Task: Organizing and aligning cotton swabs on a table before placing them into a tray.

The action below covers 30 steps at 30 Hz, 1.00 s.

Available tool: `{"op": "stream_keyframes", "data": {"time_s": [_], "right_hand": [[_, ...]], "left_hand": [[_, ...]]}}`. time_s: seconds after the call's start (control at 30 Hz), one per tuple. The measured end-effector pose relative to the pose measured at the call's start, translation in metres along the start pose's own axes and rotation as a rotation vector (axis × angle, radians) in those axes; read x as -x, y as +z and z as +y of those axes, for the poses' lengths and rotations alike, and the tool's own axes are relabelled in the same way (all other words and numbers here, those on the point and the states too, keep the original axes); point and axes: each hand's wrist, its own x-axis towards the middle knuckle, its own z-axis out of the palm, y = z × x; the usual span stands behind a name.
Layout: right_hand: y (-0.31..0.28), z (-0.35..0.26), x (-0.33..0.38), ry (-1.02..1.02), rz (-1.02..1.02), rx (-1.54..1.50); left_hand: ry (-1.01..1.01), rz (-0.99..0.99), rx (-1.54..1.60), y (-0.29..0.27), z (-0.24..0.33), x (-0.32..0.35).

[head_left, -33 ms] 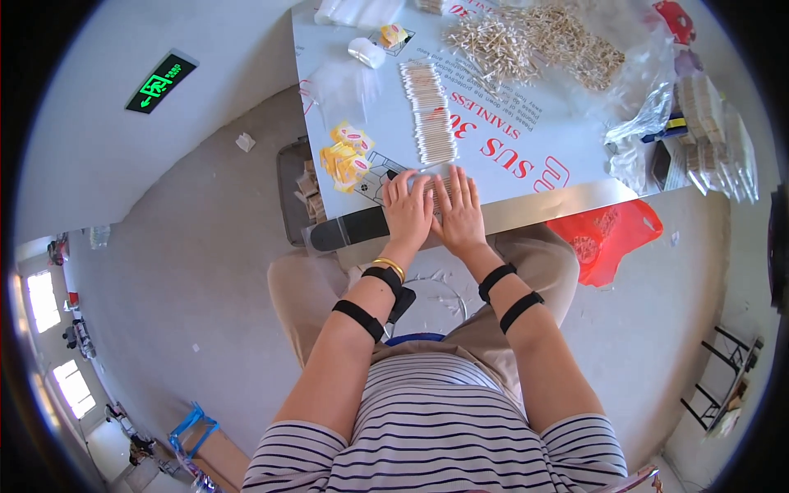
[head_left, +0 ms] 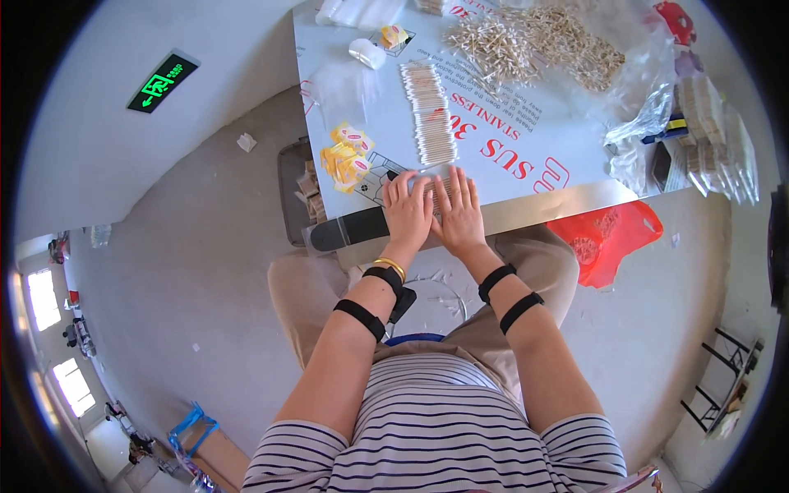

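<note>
My left hand and my right hand lie side by side at the near edge of the table, fingers stretched forward and the thumbs close together. Beneath and between their fingers shows the near end of a row of cotton swabs, laid crosswise one beside another. From there the row runs away toward the far side. What lies under my palms is hidden. A loose heap of cotton swabs spreads at the far right of the table.
Left of the row lie yellow-and-white paper labels, clear plastic bags and a white roll-like bundle. Packed swab bundles stand at the right edge. A red plastic bag hangs below the table; a grey bin stands at left.
</note>
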Motion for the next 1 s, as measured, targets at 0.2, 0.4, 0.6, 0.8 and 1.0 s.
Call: {"op": "stream_keyframes", "data": {"time_s": [0.2, 0.4, 0.6, 0.8, 1.0], "right_hand": [[-0.009, 0.005, 0.000, -0.005, 0.007, -0.160], [-0.020, 0.018, 0.000, -0.065, -0.036, -0.241], [-0.006, 0.017, 0.001, -0.076, -0.047, -0.079], [-0.006, 0.015, 0.002, -0.084, -0.057, -0.028], [-0.010, 0.013, 0.001, -0.078, -0.081, -0.014]], "left_hand": [[-0.023, 0.042, -0.003, 0.006, -0.001, 0.002], [-0.011, 0.042, -0.027, 0.002, -0.001, 0.002], [0.005, 0.015, 0.002, 0.000, 0.001, 0.000], [0.130, -0.174, -0.115, -0.014, -0.012, 0.022], [0.137, -0.261, -0.244, -0.015, -0.012, 0.030]]}}
